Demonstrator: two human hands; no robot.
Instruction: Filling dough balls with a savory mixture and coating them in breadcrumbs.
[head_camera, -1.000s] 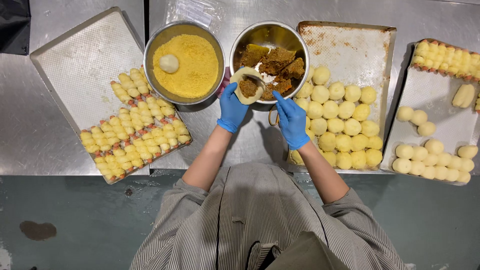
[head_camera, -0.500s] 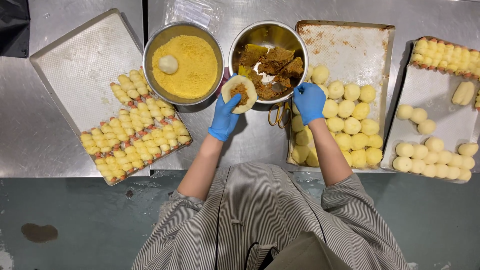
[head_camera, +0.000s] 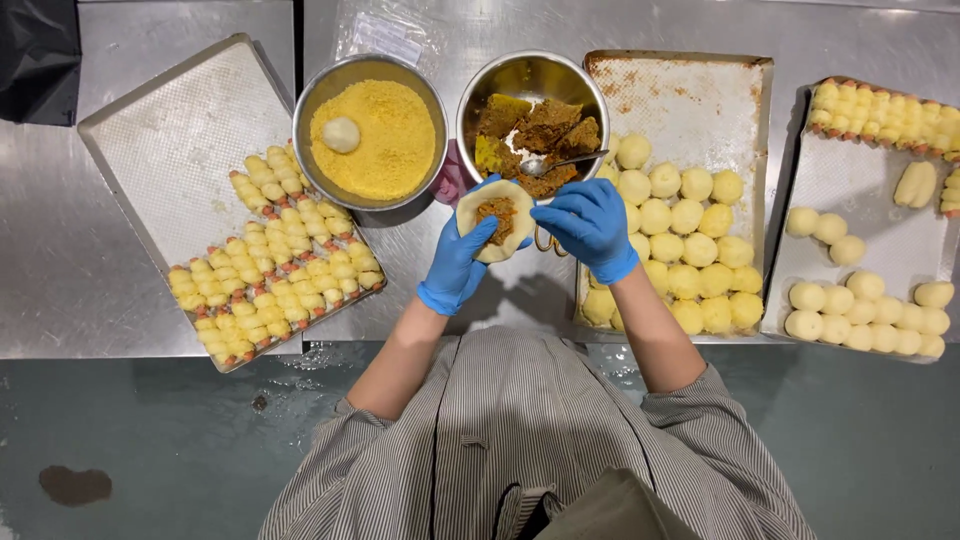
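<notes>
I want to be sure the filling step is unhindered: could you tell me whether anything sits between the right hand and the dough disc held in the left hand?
Nothing visible does. The right hand is right beside the filled dough disc cupped in the left hand, its fingertips at the disc's edge.

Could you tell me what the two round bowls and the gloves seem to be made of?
Filling bowl and crumb bowl: probably stainless steel, with shiny, reflective rims. Gloves on left hand and right hand: thin blue rubbery material, perhaps nitrile, matte, tight and creased.
</notes>
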